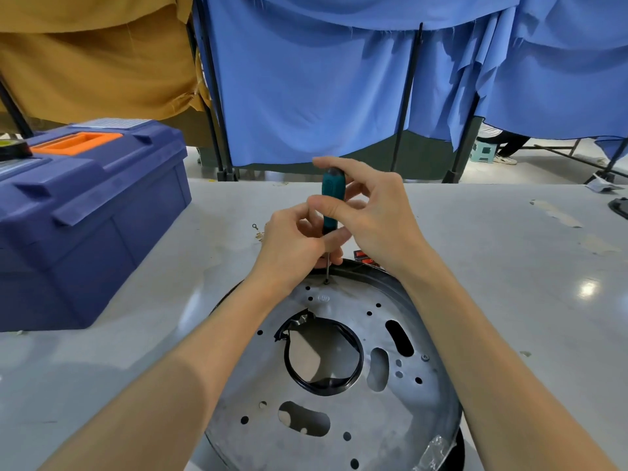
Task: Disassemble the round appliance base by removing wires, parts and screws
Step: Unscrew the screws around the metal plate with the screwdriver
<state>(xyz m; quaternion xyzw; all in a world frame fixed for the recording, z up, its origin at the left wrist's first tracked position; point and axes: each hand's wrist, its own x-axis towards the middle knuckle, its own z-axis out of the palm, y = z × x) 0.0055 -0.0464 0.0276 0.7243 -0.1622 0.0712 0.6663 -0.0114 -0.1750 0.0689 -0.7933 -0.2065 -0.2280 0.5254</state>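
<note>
Two bare forearms and hands (343, 232), no sleeves, gloves, rings or watch.

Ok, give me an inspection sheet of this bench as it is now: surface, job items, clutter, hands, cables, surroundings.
Surface: grey table, scuffed, tape residue at right.
Job's things: round metal base lying flat, black ring in its centre hole; teal screwdriver upright, tip on a screw near the far rim; another screw at right.
Clutter: blue toolbox shut, at left; small metal terminals beyond the base.
Grippers: left hand steadies the shaft; right hand grips the handle.
Cables: nothing seen.
Surroundings: blue curtains, tan cloth.
</note>
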